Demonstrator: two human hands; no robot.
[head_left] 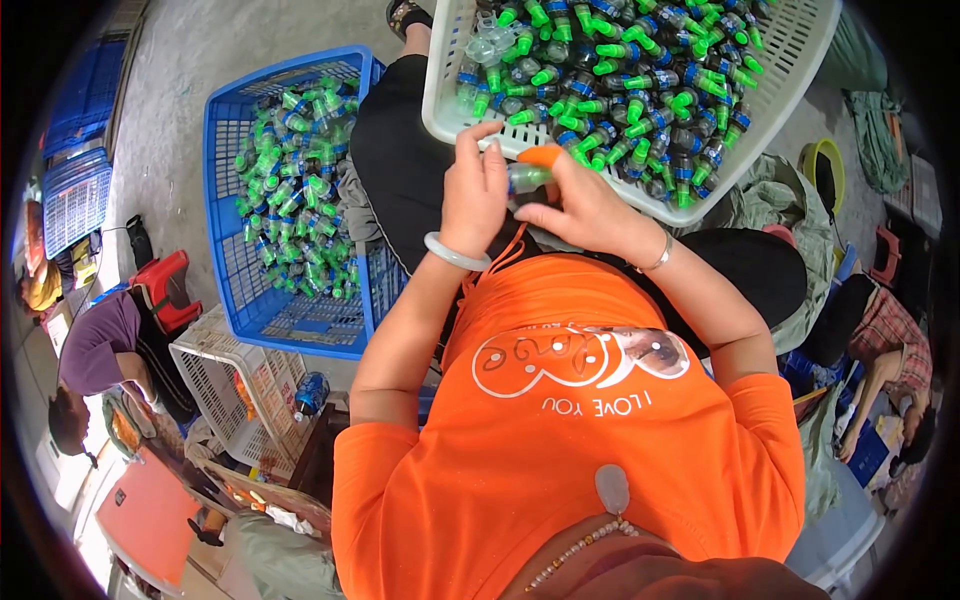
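Both hands meet over my lap, at the near edge of a white basket (432, 105). Between them lies a small toy-like bottle (528, 178) with green and blue on it, blurred a little. My right hand (600, 212) pinches its right end with thumb and index finger; an orange cover sits on a fingertip. My left hand (472, 200) closes against the bottle's other end, its index finger raised; some of its fingers are hidden. Many small dark bottles with bright green caps (640, 80) fill the basket. Paler green-capped bottles (300, 190) are heaped in a blue crate (215, 200) at left.
Grey cloth (358, 205) hangs inside the blue crate's right side. A white crate (225, 390), a blue bottle (312, 392) and a red stool (172, 290) stand at left. One person (110, 345) bends there; another person (890, 340) works at right, near a yellow-green tub (825, 170).
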